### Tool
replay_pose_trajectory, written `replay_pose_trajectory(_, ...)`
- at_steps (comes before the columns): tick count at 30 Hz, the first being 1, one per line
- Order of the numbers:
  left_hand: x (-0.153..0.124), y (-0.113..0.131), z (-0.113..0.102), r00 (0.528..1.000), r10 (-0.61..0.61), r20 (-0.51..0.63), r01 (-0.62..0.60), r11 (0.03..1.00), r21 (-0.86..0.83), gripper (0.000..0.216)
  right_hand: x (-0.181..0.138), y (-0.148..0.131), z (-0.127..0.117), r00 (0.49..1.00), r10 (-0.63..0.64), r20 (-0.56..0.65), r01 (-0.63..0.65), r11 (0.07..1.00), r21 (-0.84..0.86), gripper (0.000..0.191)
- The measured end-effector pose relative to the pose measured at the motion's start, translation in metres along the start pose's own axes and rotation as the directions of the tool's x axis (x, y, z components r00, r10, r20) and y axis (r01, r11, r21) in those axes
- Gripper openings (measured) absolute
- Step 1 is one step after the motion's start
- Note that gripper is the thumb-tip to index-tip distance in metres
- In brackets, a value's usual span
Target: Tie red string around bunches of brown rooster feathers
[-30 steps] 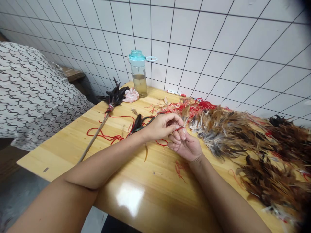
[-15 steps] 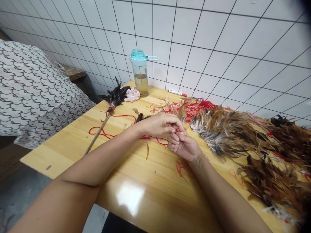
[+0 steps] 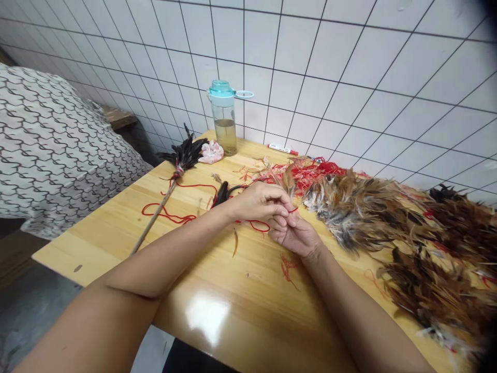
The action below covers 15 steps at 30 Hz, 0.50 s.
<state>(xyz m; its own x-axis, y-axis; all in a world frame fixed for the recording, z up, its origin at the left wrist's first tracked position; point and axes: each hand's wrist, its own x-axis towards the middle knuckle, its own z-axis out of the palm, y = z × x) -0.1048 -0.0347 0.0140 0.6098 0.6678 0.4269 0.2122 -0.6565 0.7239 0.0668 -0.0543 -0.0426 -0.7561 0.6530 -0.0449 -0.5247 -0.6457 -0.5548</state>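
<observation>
My left hand [image 3: 264,201] and my right hand [image 3: 297,235] meet above the middle of the table, fingertips pinched together. A short bit of red string [image 3: 294,210] shows at the fingers, and both hands appear closed on it. Loops of red string [image 3: 260,225] lie on the wood just behind and below my left hand. To the left rests a stick [image 3: 153,220] with a bunch of black feathers [image 3: 185,155] bound at its far end. Another small dark feather bunch [image 3: 221,194] lies behind my left forearm, partly hidden.
A water bottle [image 3: 224,122] stands at the back beside a crumpled pinkish wad [image 3: 212,152]. Along the wall lie a red marker [image 3: 282,149] and tangled red string [image 3: 328,168]. Brown feather bundles [image 3: 361,207] cover the right side of the wooden table [image 3: 248,295]. Patterned cloth [image 3: 58,145] hangs at left.
My hands stay together in nearly the same spot. The fingers have shifted slightly, and the bit of red string now shows farther right. My left forearm has moved a little, uncovering more of the dark feathers.
</observation>
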Motion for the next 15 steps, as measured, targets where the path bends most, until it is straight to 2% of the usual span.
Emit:
replay_pose_trajectory(4,-0.001,-0.002,0.008,0.996,-0.093,0.004,0.092,0.981,-0.171,0.01,0.002,0.002,-0.004,0.998,-0.036,-0.06,0.035,0.999,-0.024,0.031)
replay_pose_trajectory(8,-0.002,-0.006,0.016,0.98,-0.199,0.0,0.183,0.901,-0.394,0.011,0.004,0.003,-0.005,0.995,-0.071,-0.067,0.064,0.994,-0.091,0.025)
replay_pose_trajectory(15,0.001,-0.011,0.02,0.976,-0.205,-0.073,0.157,0.895,-0.418,0.008,0.006,0.003,-0.011,0.981,-0.1,-0.169,0.067,0.98,-0.19,0.025)
